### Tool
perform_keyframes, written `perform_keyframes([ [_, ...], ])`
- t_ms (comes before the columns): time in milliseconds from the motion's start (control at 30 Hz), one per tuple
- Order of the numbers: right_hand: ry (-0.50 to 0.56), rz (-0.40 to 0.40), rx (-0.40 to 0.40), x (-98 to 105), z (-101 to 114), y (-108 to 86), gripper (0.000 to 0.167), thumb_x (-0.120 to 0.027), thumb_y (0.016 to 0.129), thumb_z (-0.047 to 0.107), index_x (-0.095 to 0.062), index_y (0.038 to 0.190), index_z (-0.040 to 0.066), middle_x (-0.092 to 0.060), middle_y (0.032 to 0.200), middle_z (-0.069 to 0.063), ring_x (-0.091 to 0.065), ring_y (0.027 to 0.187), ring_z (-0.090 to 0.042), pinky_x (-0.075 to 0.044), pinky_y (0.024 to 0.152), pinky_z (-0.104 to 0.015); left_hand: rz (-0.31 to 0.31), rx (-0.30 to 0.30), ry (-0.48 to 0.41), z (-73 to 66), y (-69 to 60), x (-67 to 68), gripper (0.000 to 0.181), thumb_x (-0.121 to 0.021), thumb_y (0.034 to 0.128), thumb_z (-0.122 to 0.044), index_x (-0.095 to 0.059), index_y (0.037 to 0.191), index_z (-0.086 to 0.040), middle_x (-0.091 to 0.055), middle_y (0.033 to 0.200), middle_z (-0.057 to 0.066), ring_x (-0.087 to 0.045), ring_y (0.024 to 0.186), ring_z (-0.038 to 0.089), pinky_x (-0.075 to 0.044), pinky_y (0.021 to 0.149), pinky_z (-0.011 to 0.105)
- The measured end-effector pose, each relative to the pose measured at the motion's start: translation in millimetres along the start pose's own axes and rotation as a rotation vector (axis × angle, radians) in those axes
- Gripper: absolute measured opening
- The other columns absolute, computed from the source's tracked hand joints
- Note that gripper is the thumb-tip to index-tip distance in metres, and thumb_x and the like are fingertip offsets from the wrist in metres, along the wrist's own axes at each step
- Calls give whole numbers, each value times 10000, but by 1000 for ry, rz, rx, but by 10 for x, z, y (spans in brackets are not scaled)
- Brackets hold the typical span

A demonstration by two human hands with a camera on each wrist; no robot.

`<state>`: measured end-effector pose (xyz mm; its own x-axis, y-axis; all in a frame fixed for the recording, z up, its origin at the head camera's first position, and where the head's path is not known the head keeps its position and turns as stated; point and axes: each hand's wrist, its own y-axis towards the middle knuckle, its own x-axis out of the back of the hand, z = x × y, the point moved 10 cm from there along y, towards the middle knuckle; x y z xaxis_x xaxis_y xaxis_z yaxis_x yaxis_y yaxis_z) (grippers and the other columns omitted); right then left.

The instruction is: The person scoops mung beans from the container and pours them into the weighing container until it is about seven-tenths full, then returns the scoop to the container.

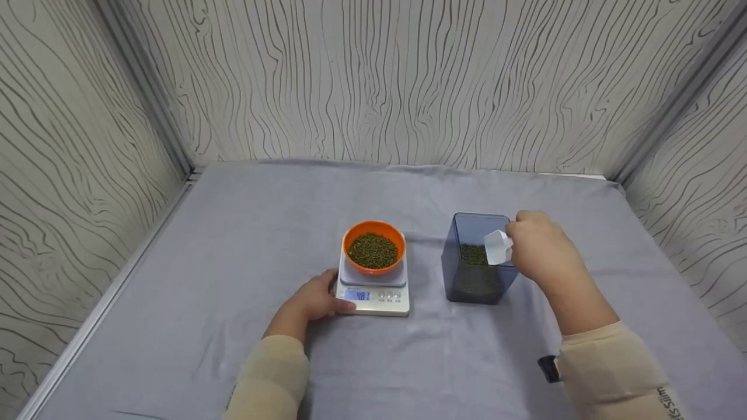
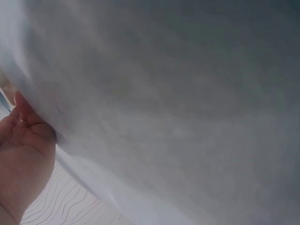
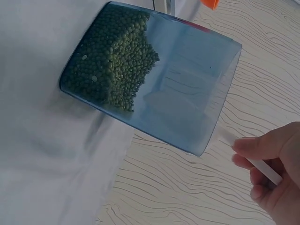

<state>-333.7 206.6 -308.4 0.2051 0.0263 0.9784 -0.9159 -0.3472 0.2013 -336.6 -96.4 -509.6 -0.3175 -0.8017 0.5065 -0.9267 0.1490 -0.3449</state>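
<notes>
A white scoop is held by its handle in my right hand. Its bowl is inside the mouth of a translucent blue-grey container, above the green beans. In the right wrist view, thumb and fingers curl round the scoop's handle; the scoop's bowl shows faintly through the container wall. To the left, an orange bowl of green beans sits on a white kitchen scale with a lit display. My left hand grips the scale's front left corner, thumb on top.
Grey cloth covers the table. Wood-grain patterned panels stand at the back and both sides, with metal posts in the corners. The cloth's surface fills most of the left wrist view, blurred.
</notes>
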Motion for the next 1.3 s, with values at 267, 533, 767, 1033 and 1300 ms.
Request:
perform_keyframes([
  [267,-96,112,100,-184,129,34,125,-620,709,-130,-641,724,-8,-523,726,-118,-491,704,-315,-442,608,-434,-5,-2,8,-12,-8,-5,883,-816,651,-272,-366,1395,-117,-425,1371,104,-390,1188,260,-238,1062,456],
  [533,-7,170,144,-371,83,57,126,-594,700,-116,-653,763,-24,-524,727,-105,-513,704,-310,-452,655,-429,-5,5,-6,-11,-4,-1,903,-816,650,-275,-349,1407,-119,-402,1397,100,-346,1259,267,-194,1079,470],
  [767,159,193,116,-459,-6,70,106,-646,703,-31,-648,809,-40,-540,749,-104,-544,749,-326,-453,722,-457,-3,13,-16,-1,-4,2,897,-816,649,-276,-355,1404,-130,-405,1395,95,-357,1245,261,-207,1073,474],
  [1033,336,169,72,-490,-53,71,65,-679,733,7,-656,794,3,-558,754,-71,-526,733,-240,-454,705,-431,-5,5,-2,-14,-17,5,892,-812,655,-280,-353,1404,-120,-413,1388,101,-360,1244,259,-208,1075,461],
  [1300,418,82,67,-455,-147,51,61,-682,746,12,-663,804,13,-576,769,-63,-528,739,-230,-443,698,-422,-7,1,17,-9,-12,7,911,-815,651,-292,-343,1407,-106,-391,1399,129,-339,1269,276,-212,1073,459],
])
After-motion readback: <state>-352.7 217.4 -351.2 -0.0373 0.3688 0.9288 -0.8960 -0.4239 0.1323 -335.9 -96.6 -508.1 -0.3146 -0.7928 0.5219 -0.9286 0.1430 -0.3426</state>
